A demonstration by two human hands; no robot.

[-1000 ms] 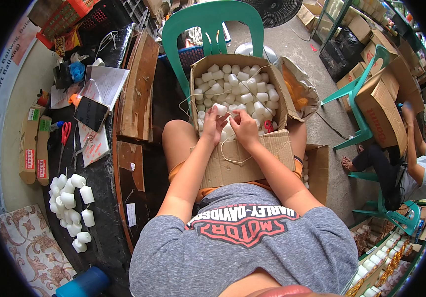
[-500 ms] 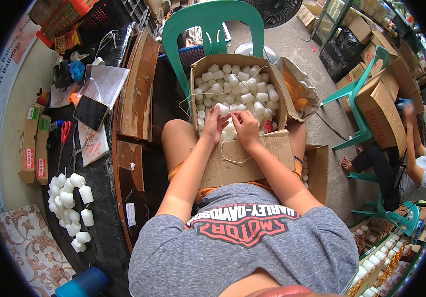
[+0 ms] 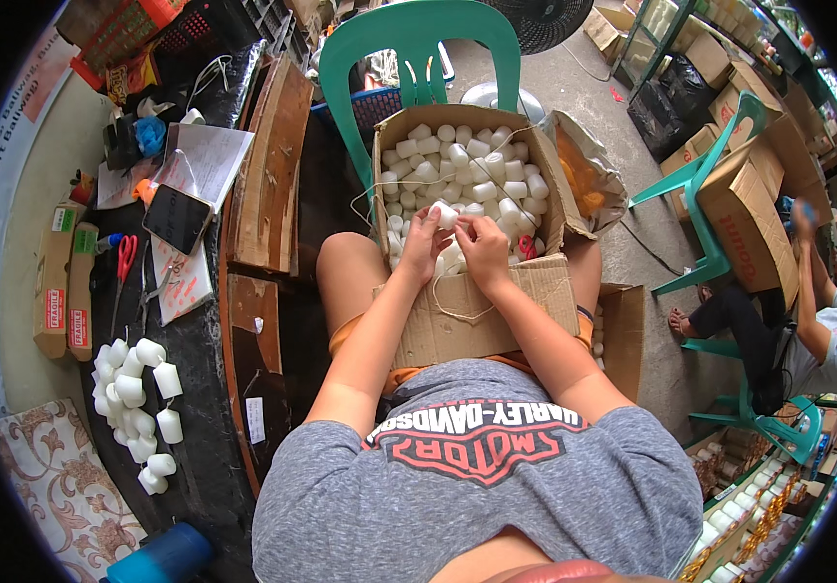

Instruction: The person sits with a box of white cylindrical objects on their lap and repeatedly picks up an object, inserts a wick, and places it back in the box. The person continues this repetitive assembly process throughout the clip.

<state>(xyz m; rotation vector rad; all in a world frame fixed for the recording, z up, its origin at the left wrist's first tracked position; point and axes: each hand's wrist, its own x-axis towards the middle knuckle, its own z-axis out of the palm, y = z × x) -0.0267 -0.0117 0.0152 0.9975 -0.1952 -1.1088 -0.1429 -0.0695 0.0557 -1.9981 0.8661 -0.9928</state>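
Note:
Between the fingertips of my left hand [image 3: 421,243] is a small white rounded cylinder [image 3: 447,216]. My right hand [image 3: 484,250] pinches at its right end, where a thin cream cord seems to run; the exact grip on the cord is hidden. Both hands are over the near side of a cardboard box [image 3: 557,185] full of similar white cylinders [image 3: 478,149]. A length of cream cord [image 3: 454,316] loops down over the box's near flap [image 3: 525,316]. Just right of my right hand, the red handle of scissors [image 3: 527,248] shows among the cylinders.
On the black-covered table at left lie a bunch of strung white cylinders [image 3: 168,379], red-handled scissors [image 3: 127,257] and a phone [image 3: 178,218]. A green chair [image 3: 341,58] stands behind the box, an open sack [image 3: 584,175] beside it. Another person [image 3: 817,340] sits at right near cardboard boxes.
My left fingers and the white cylinder have shifted very slightly to the right, closer to my right fingertips. The other person's hand at right has moved a little.

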